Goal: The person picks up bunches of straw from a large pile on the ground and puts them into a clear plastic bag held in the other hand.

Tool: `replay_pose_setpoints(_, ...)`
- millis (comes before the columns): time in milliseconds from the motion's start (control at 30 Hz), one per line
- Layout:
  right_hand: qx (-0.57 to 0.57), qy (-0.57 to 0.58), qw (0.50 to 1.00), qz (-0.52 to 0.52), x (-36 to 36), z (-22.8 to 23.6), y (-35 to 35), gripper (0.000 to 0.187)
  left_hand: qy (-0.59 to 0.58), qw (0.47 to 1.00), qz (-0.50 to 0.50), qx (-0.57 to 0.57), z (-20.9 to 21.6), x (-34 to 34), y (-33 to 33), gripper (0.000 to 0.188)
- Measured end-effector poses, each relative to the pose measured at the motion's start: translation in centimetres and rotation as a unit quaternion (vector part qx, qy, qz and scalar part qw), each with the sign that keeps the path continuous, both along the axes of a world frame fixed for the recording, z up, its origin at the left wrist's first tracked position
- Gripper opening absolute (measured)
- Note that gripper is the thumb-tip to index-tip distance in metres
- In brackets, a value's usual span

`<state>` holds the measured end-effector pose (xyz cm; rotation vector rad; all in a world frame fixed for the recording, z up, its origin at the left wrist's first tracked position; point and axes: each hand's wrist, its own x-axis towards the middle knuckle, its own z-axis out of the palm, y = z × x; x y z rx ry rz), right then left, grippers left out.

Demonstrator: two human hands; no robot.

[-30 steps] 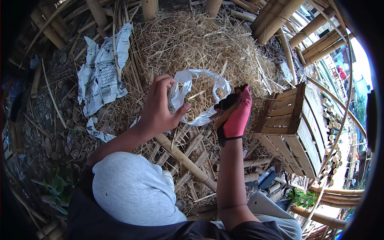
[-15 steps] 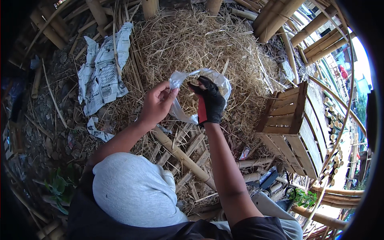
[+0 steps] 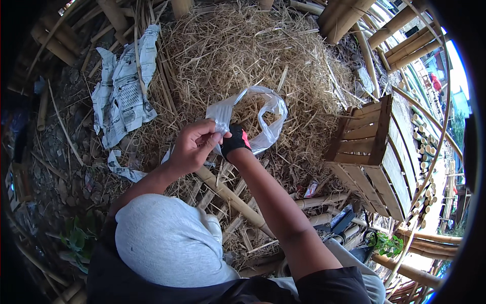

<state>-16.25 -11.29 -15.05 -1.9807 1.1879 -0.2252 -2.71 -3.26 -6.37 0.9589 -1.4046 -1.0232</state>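
Observation:
A clear plastic bag (image 3: 271,136) is held over the dry straw (image 3: 253,55), its mouth forming a loose ring. My bare left hand (image 3: 195,144) pinches the bag's near-left rim, where the film is gathered between thumb and fingers. Right beside it is my right hand (image 3: 236,142), in a black and red glove, reaching into the bag's mouth at its left side. The fingers of that hand are hidden behind the plastic and my left hand, so whether they grip anything does not show.
Torn newspaper (image 3: 126,86) lies on the straw and dirt at the left. A slatted wooden crate (image 3: 372,157) stands to the right. A bamboo pole (image 3: 230,197) crosses the ground below my hands. Cut bamboo pieces (image 3: 425,162) are stacked beyond the crate.
My right hand has moved from the ring's right side to its left, down beside my left hand. The bag's right side has folded inward. My left hand keeps its pinch and sits slightly lower.

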Motion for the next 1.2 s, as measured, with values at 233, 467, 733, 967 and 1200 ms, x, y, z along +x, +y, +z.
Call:
replay_pose_setpoints(233,-0.171,0.043,0.969,0.174,-1.2,6.7,-0.8,0.027,0.118,0.987,0.05,0.102,-0.9,1.0,0.5,0.021)
replay_pose_setpoints(467,0.083,-0.6,0.796,0.008,-17.5,9.9,-2.9,0.056,0.094,0.987,0.03,0.124,-0.6,0.7,0.9,0.022)
replay_pose_setpoints(733,-0.051,-0.203,0.888,-0.409,-21.2,1.0,-15.7,0.051,0.054,0.989,0.026,0.132,0.4,-0.3,1.3,0.025)
replay_pose_setpoints(967,0.363,-0.364,0.8,-0.308,-12.1,-5.6,-26.3,0.032,0.037,0.982,-0.007,0.186,0.7,0.8,2.1,0.023)
replay_pose_setpoints(1200,0.222,-0.422,0.83,-0.289,-16.3,3.5,-20.3,0.02,0.02,0.978,-0.017,0.207,0.6,1.1,1.7,0.024)
